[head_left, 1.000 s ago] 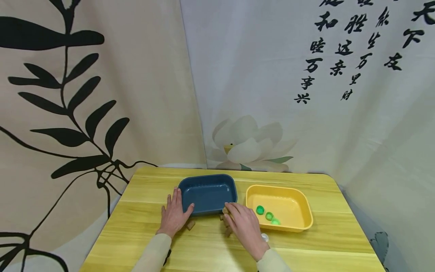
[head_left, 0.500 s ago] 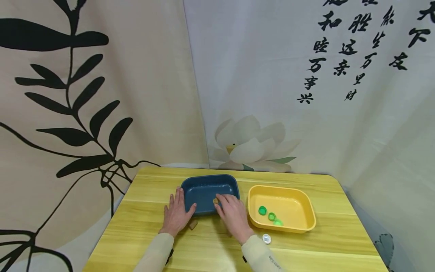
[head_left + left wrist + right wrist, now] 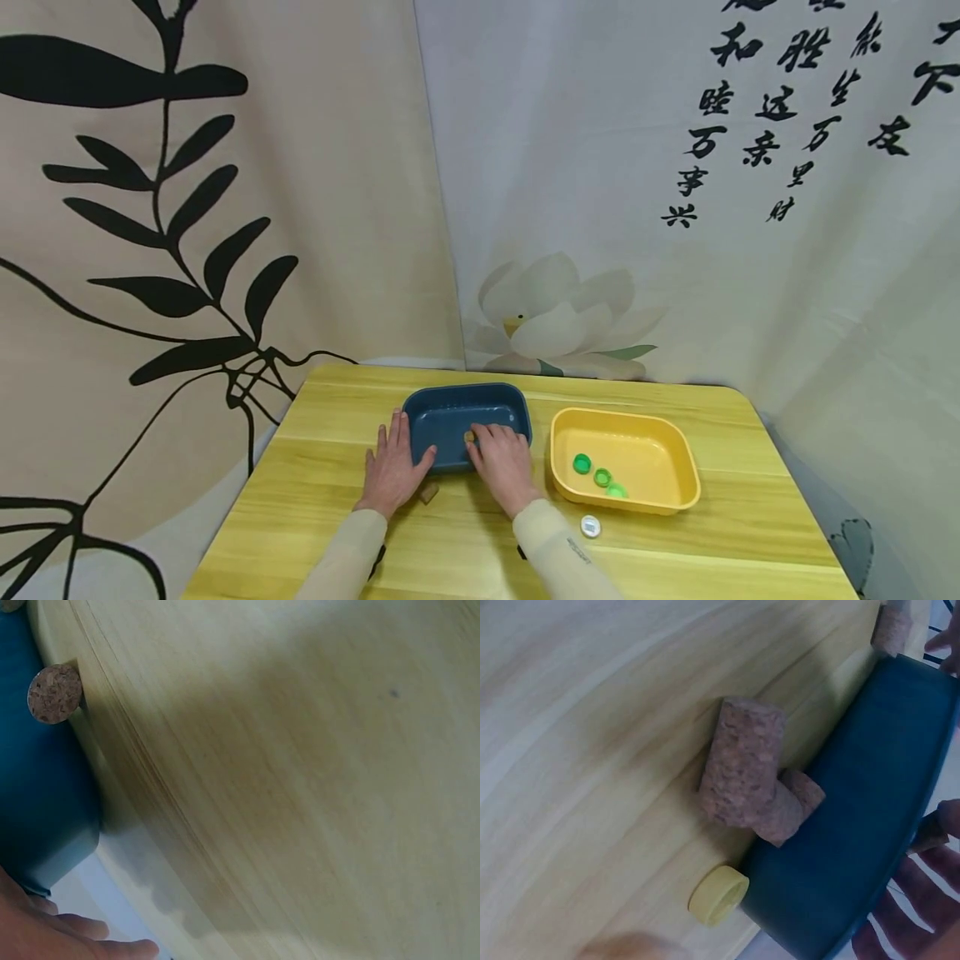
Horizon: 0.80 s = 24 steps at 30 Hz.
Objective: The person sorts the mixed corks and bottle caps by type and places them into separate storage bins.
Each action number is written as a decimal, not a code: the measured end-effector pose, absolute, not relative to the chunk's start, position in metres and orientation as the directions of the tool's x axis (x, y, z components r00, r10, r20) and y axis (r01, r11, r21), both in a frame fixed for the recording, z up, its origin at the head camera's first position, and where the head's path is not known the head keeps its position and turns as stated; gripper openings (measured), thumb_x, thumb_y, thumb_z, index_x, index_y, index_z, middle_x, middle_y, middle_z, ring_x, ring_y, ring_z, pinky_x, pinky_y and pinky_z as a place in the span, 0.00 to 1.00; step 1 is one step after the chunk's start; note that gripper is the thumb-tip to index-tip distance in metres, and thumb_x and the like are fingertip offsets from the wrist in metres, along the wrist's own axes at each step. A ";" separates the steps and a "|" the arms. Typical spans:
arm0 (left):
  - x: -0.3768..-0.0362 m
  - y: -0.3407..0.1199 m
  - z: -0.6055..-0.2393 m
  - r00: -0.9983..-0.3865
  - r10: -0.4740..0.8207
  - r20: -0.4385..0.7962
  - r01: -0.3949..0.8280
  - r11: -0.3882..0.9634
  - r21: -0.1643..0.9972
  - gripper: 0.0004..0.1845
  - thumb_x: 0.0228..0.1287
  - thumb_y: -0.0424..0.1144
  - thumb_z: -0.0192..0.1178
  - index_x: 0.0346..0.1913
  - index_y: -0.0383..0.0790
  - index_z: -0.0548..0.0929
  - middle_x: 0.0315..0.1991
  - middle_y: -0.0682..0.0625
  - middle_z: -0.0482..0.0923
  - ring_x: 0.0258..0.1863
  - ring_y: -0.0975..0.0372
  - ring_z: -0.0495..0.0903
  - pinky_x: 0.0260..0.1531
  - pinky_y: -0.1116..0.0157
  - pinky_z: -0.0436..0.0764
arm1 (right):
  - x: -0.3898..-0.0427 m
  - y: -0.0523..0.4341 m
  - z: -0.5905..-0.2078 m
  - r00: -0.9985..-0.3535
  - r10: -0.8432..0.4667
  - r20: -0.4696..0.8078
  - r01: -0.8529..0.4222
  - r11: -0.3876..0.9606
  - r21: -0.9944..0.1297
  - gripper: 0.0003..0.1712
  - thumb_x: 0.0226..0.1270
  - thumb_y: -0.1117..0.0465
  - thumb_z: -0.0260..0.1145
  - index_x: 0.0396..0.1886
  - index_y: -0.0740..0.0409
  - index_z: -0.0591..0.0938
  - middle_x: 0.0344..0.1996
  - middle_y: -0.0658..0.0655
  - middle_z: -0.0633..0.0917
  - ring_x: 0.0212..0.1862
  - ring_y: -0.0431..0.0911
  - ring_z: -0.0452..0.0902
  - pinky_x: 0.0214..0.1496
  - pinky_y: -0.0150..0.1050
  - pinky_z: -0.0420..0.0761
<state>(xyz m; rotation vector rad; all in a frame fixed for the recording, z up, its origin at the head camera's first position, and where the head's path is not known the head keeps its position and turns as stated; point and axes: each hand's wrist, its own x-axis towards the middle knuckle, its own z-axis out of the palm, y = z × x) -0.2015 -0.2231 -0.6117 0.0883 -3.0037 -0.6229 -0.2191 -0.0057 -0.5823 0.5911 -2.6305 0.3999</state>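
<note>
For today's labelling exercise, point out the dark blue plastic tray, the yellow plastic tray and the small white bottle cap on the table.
dark blue plastic tray (image 3: 450,414), head view, on its bare floor.
yellow plastic tray (image 3: 645,450), head view, on its bare floor.
small white bottle cap (image 3: 591,526), head view, on its top.

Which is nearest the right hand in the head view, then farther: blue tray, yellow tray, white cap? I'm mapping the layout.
1. blue tray: under the right hand, whose fingers reach over its near rim.
2. yellow tray: just to the hand's right.
3. white cap: on the table, in front of the yellow tray, near the sleeve.
</note>
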 end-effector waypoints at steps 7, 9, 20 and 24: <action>-0.203 -0.218 -0.613 -0.997 -0.063 0.051 -0.036 0.911 0.411 0.52 0.74 0.64 0.55 0.83 0.33 0.45 0.85 0.41 0.38 0.80 0.36 0.46 0.68 0.27 0.55 | -0.222 -0.005 -0.589 -0.845 -0.314 0.432 -0.423 0.888 -0.182 0.18 0.70 0.46 0.72 0.53 0.48 0.88 0.46 0.53 0.89 0.52 0.54 0.84 0.48 0.53 0.82; -0.203 -0.217 -0.613 -0.997 -0.061 0.050 -0.035 0.910 0.412 0.52 0.74 0.64 0.55 0.83 0.33 0.45 0.85 0.41 0.38 0.80 0.36 0.46 0.68 0.27 0.55 | -0.221 -0.003 -0.591 -0.843 -0.315 0.435 -0.430 0.881 -0.195 0.18 0.71 0.46 0.71 0.54 0.50 0.88 0.49 0.54 0.89 0.56 0.56 0.83 0.52 0.56 0.81; -0.201 -0.221 -0.611 -0.995 -0.065 0.076 -0.027 0.906 0.422 0.51 0.75 0.62 0.56 0.83 0.33 0.46 0.84 0.40 0.39 0.79 0.35 0.47 0.67 0.26 0.55 | -0.193 0.034 -0.595 -0.775 -0.304 0.554 -0.519 0.807 -0.282 0.23 0.74 0.51 0.68 0.63 0.55 0.84 0.63 0.58 0.83 0.69 0.59 0.74 0.63 0.60 0.77; -0.201 -0.224 -0.611 -0.995 -0.064 0.071 -0.029 0.908 0.418 0.51 0.75 0.62 0.55 0.83 0.33 0.45 0.85 0.41 0.38 0.79 0.35 0.47 0.67 0.26 0.54 | -0.178 0.048 -0.600 -0.740 -0.308 0.598 -0.557 0.779 -0.288 0.23 0.72 0.53 0.70 0.63 0.56 0.83 0.62 0.58 0.83 0.68 0.58 0.75 0.61 0.58 0.80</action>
